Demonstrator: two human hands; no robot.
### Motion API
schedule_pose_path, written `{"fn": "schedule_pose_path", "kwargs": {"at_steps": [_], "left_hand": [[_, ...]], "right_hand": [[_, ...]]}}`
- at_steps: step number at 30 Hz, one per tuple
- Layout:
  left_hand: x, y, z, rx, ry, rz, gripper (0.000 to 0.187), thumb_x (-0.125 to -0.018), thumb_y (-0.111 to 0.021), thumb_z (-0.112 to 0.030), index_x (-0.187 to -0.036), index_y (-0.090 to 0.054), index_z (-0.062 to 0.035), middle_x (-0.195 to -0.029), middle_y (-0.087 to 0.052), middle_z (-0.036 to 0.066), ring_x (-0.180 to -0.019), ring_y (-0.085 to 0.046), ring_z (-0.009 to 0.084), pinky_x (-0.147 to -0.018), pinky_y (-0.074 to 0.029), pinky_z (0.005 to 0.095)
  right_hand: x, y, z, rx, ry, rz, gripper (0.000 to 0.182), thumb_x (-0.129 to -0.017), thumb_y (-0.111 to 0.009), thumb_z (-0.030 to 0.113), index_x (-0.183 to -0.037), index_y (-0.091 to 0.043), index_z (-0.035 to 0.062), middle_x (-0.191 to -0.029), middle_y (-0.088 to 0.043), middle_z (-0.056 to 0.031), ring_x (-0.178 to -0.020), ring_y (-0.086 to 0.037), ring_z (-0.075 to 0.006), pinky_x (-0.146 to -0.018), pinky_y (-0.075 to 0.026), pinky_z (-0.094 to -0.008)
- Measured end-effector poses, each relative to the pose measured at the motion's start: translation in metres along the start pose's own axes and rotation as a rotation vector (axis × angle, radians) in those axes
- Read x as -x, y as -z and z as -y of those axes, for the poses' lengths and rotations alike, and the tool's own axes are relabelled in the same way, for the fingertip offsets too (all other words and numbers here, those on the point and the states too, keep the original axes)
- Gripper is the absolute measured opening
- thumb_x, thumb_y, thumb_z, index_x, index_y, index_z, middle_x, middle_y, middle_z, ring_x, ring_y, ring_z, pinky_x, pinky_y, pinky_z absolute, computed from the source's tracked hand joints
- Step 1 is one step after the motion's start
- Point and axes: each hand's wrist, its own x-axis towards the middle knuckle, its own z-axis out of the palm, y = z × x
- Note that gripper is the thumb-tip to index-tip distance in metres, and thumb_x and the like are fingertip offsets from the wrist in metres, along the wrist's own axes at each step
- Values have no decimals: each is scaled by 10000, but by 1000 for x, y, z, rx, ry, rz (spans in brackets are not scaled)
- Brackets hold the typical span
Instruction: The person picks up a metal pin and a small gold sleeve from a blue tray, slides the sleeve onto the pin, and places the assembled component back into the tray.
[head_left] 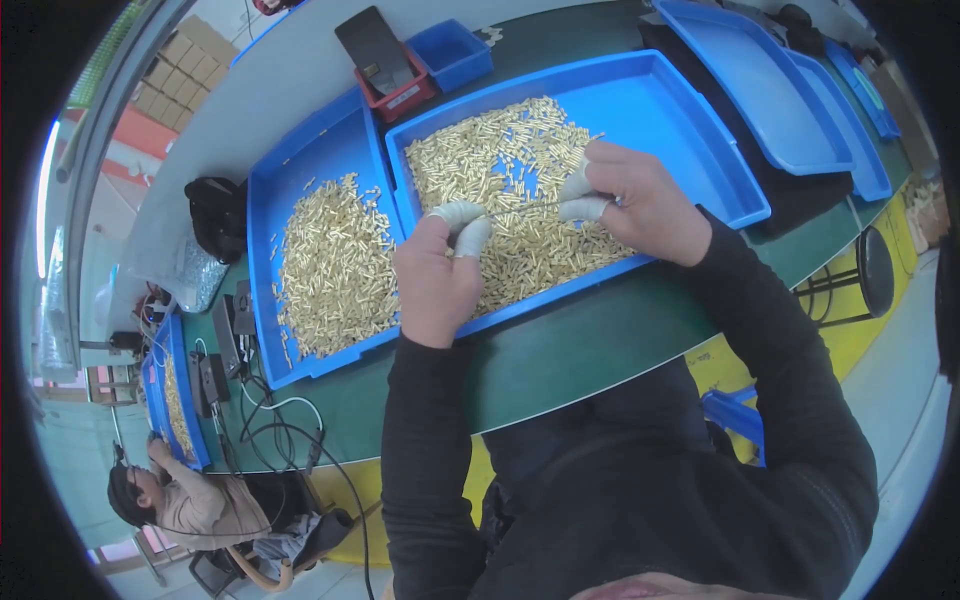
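My left hand (440, 280), with white finger covers on thumb and forefinger, pinches one end of a thin dark rod (524, 208). My right hand (648, 203), its fingertips covered the same way, is closed on the other end. Whether small parts are threaded on the rod is too fine to make out. Both hands hover over a blue tray (690, 150) holding a spread of small brass-coloured cylindrical parts (540, 255). A second blue tray (262, 300) to the left holds a heap of similar brass pieces (340, 270).
Behind the trays stand a red bin (402, 98) with a dark phone-like object (375, 48) and a blue bin (450, 55). More blue trays (760, 90) lie at right. Cables (290, 430) hang over the table's left edge. A co-worker (200, 500) sits at far left.
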Motion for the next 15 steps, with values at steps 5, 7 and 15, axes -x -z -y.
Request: {"fn": "schedule_pose_path", "kwargs": {"at_steps": [5,7,15], "left_hand": [[3,-10,-2,-165,-337,68,112,-897,-610,-104,-990,-651,-57,-830,-607,98,-771,-559,255,-667,-456,365],[4,-12,-6,-125,-327,95,112,-887,-622,-80,-989,-652,-45,-830,-598,100,-766,-553,243,-663,-453,350],[-1,-2,-15,393,250,177,134,-870,-648,-65,-1000,-675,-79,-927,-682,51,-855,-638,136,-818,-514,282]], "right_hand": [[-6,4,5,-129,-151,155,103,-845,-719,157,-780,-658,107,-731,-589,-9,-695,-533,-172,-620,-416,-316],[-11,8,11,-254,-295,245,100,-835,-712,132,-755,-656,110,-754,-641,-5,-700,-582,-148,-629,-452,-298],[-17,17,21,-689,-621,276,140,-850,-584,19,-741,-650,77,-621,-566,-13,-532,-484,-78,-578,-456,-237]]}}
